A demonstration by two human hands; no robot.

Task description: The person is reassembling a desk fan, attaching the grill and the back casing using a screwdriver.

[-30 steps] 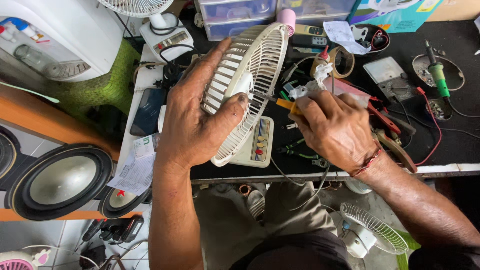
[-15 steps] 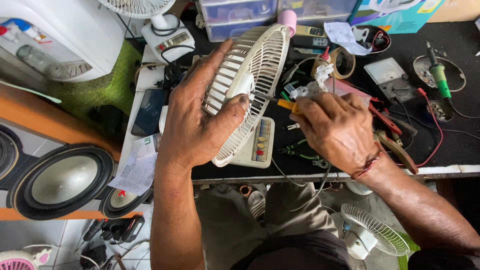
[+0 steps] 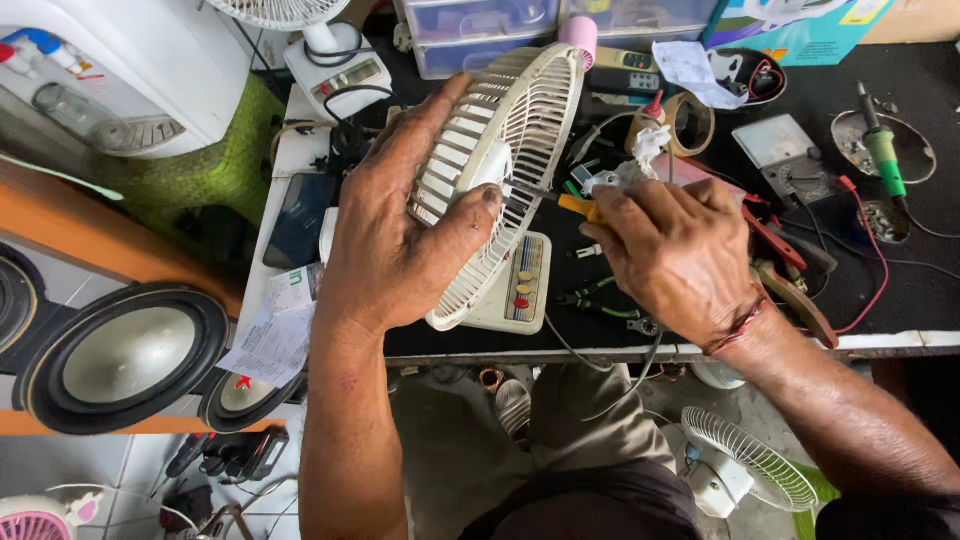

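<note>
My left hand (image 3: 395,235) grips a small cream-coloured fan (image 3: 500,170) by its round grille, holding it tilted over the black workbench (image 3: 880,290). My thumb presses on the grille's hub. My right hand (image 3: 680,255) is closed on a yellow-handled screwdriver (image 3: 578,207) whose tip reaches into the grille near the hub. That hand also clutches a crumpled white tissue (image 3: 628,172). The fan's base with coloured buttons (image 3: 518,285) sits below the grille.
Pliers with red handles (image 3: 775,245), a soldering iron with green grip (image 3: 882,150), a meter (image 3: 775,145), tape roll (image 3: 690,120) and wires crowd the bench. Loudspeakers (image 3: 120,355) lie at left. Another small fan (image 3: 745,470) rests on the floor below.
My right hand has shifted slightly left and brought the screwdriver tip closer into the grille's centre. My left hand keeps the same grip on the fan.
</note>
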